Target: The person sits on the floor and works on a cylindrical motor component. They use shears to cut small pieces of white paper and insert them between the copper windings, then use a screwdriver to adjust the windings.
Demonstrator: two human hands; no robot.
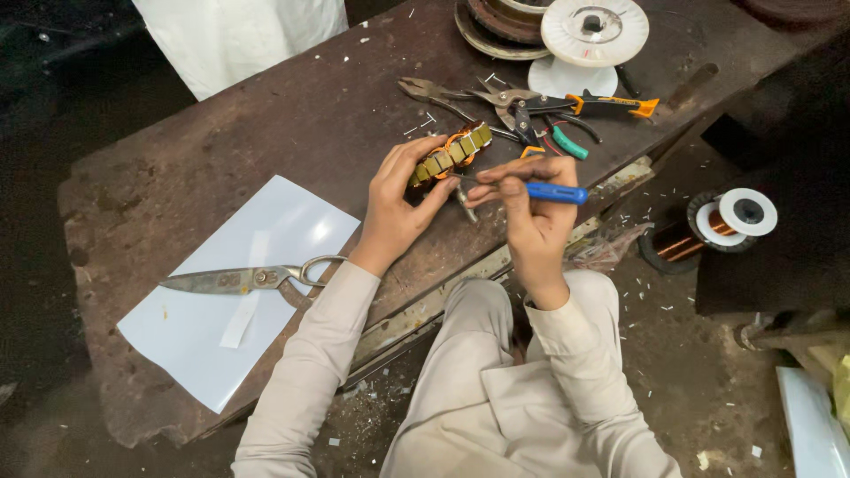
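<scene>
While a small wound stator point(453, 152) is gripped by the left hand point(400, 199), a blue-handled screwdriver point(536, 190) is pinched in the right hand point(531, 217) fingers. Its tip is held against the stator, above the table point(292, 115).

Worn wooden workbench point(221, 150), littered floor point(691, 372)

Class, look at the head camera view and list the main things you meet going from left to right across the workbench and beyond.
Large scissors on a white sheet → left hand holding a wound coil ring → right hand with a blue-handled tool → copper wire spool.
</scene>
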